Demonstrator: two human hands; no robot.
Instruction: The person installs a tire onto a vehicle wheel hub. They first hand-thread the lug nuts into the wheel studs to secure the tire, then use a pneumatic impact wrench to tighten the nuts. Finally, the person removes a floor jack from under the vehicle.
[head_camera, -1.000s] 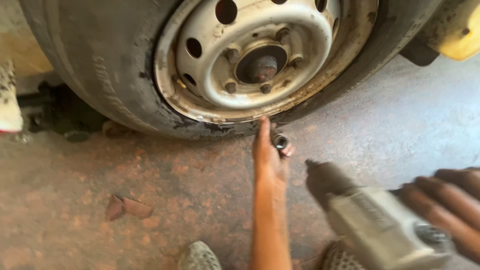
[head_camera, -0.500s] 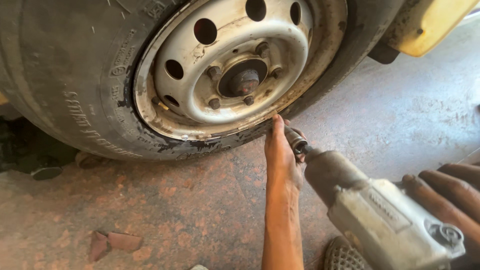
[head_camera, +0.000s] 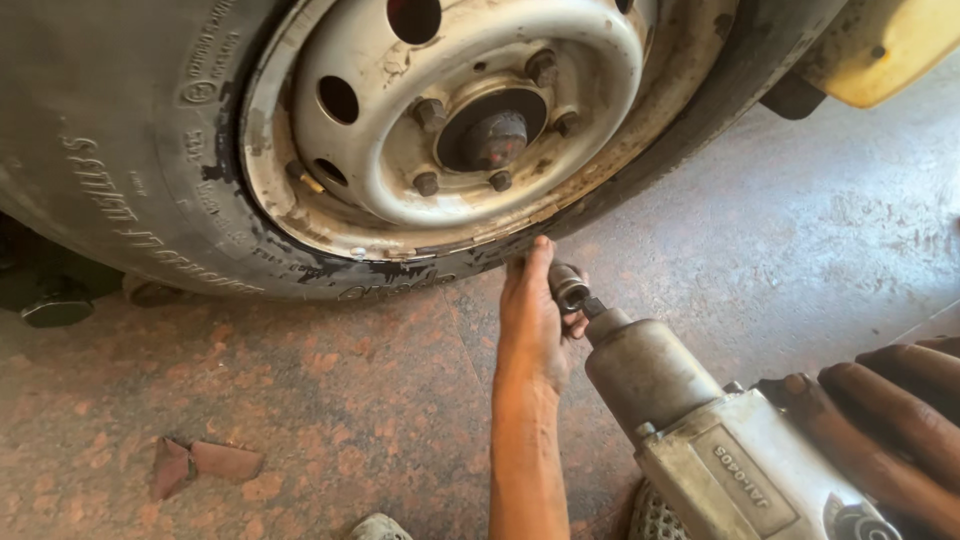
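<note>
A large vehicle wheel (head_camera: 450, 130) with a worn silver steel rim and several lug nuts fills the top of the head view; its black tyre (head_camera: 130, 170) rests on the floor. My left hand (head_camera: 535, 315) reaches forward just below the rim, fingers around a dark metal socket (head_camera: 568, 288) at the nose of a grey impact wrench (head_camera: 700, 430). My right hand (head_camera: 890, 420) grips the wrench's rear body at the lower right. The wrench points up toward the wheel, its tip a short way below the tyre.
The floor (head_camera: 300, 400) is rough reddish-grey concrete. A broken reddish chip (head_camera: 200, 465) lies at the lower left. A dark block (head_camera: 55, 300) sits under the tyre at far left. A yellow body part (head_camera: 890, 45) hangs at the top right.
The view has closed in on the wheel. The wrench has moved up to my left hand, and the socket now sits against the wrench's nose.
</note>
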